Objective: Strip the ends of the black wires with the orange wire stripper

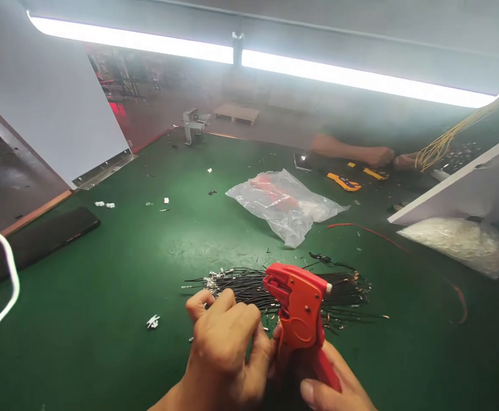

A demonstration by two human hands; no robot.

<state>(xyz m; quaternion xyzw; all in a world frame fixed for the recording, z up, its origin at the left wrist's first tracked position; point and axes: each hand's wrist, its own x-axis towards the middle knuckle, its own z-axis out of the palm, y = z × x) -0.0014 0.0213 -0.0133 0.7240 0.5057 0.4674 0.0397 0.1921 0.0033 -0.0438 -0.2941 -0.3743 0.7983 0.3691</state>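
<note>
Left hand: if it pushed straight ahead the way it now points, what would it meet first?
Most likely the bundle of black wires lying just beyond the knuckles of the left hand, though how high the hand sits above them is unclear.

This is looking like a wiring assembly workshop, at a factory-style workbench. A long strip light (339, 77) is glowing right above a green tabletop (104, 319), which white partition panels (48, 85) are closing in on either side. A bundle of black wires (241, 282) with metal terminals is lying on the mat near a red hand tool (301, 314), and small scraps (153, 322) are littering the surface. Clear bags of parts (284, 202) are sitting further back. Across the tabletop another person's hands (378, 155) are working beside yellow wires (442, 142) and yellow-handled tools (344, 182).
</note>
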